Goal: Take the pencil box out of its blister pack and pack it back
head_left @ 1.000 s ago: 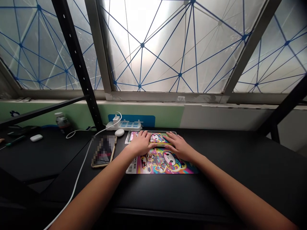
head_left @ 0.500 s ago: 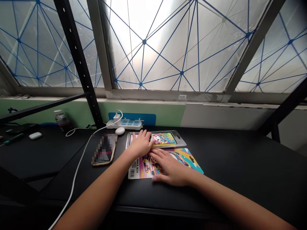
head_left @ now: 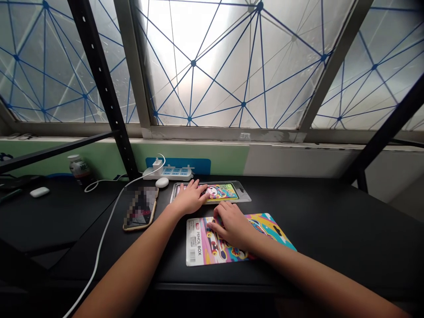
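A clear plastic package (head_left: 243, 194) with a colourful cartoon pencil box (head_left: 225, 191) inside lies flat toward the back of the desk. My left hand (head_left: 190, 198) rests on its left part, fingers spread. Nearer to me lies a bright cardboard sheet (head_left: 198, 247) printed "PENCIL BOX", with a barcode at its left end and a hanging slot at its right. Over the sheet's upper middle is my right hand (head_left: 232, 225), fingers loosely bent and apart, the thumb over the print. Whether its fingertips press on the card or the desk I cannot tell.
A phone (head_left: 141, 208) lies left of the package. Behind it are a white earbud case (head_left: 162, 182) and a power strip (head_left: 168, 171) with a plugged-in charger. Its white cable (head_left: 105, 240) runs forward. A bottle (head_left: 79, 168) and a second white case (head_left: 39, 192) are farther left.
The cardboard sheet has slid toward me and slightly right, leaving a gap between it and the clear package. My right hand's fingers have bent more. My left hand stays on the package.
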A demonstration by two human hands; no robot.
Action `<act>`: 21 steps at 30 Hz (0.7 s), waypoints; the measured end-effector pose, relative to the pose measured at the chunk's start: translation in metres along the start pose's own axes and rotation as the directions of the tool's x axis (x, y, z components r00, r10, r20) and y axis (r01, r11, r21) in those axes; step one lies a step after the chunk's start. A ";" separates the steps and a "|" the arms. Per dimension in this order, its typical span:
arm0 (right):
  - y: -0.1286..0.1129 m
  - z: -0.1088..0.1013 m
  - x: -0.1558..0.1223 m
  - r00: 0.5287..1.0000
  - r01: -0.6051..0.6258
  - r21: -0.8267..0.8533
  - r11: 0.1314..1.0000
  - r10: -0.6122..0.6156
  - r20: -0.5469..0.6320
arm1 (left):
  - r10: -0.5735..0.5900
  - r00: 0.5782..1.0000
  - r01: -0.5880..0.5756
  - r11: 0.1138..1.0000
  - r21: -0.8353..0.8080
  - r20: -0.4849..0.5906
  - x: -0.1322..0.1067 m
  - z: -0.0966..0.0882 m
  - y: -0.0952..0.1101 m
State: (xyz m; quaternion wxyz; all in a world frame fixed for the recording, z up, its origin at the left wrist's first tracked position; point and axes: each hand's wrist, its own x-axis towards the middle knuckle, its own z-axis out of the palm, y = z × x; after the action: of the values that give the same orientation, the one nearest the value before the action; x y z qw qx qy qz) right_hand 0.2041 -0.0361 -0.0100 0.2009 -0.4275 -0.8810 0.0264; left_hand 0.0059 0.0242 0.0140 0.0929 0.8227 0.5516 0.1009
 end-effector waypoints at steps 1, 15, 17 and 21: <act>0.000 0.001 -0.001 1.000 -0.005 -0.023 1.000 0.005 -0.008 | 0.000 1.000 0.000 1.000 -0.007 0.002 0.000 0.000 0.000; 0.116 -0.072 0.005 0.948 -0.305 0.222 0.926 0.273 0.163 | 0.064 0.997 -0.059 0.994 -0.092 0.049 -0.004 -0.015 -0.001; 0.144 -0.075 0.002 0.920 -0.373 0.210 0.904 0.331 0.208 | 0.069 0.997 -0.065 0.994 -0.091 0.041 -0.005 -0.014 0.002; 0.164 -0.065 -0.001 0.880 -0.458 0.179 0.871 0.416 0.230 | 0.063 0.997 -0.060 0.995 -0.074 0.034 -0.004 -0.009 0.002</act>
State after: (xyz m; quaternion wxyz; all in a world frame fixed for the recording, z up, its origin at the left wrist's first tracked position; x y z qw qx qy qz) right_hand 0.3510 0.0592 0.0138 0.1550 -0.5861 -0.7666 0.2116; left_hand 0.0042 0.0204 0.0235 0.1299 0.8371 0.5201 0.1090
